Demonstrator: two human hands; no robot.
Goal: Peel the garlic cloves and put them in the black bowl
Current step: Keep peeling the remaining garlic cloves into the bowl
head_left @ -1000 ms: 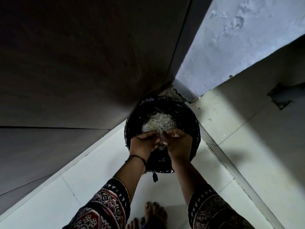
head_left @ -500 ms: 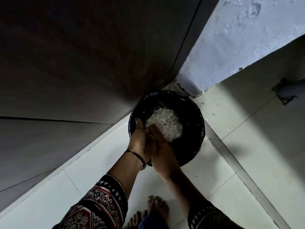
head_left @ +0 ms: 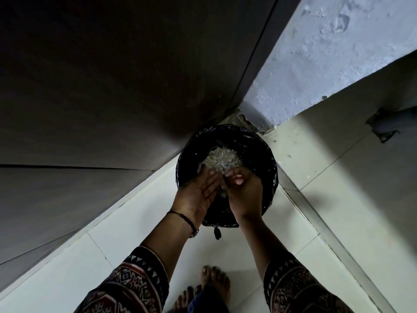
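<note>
A round bin lined with a black bag (head_left: pixel 266 159) stands on the floor in the corner, with a pale heap of garlic peel (head_left: pixel 222 157) inside. Both hands hover over its near rim. My left hand (head_left: pixel 198 192) is turned palm up with straight fingers. My right hand (head_left: pixel 244 194) has its fingers curled in beside the left fingertips. A few pale scraps of peel (head_left: pixel 222 189) cling between the two hands. No garlic cloves or black bowl are in view.
Dark cabinet panels (head_left: pixel 112 86) rise at the left and a rough grey wall (head_left: pixel 327 53) at the right. The floor has pale tiles (head_left: pixel 338 199) with scattered bits of peel. My bare feet (head_left: pixel 212 288) stand just behind the bin.
The hands, pressed together half a second ago, have parted. The left palm has turned up and flat, and the right hand has moved right with its fingers curled.
</note>
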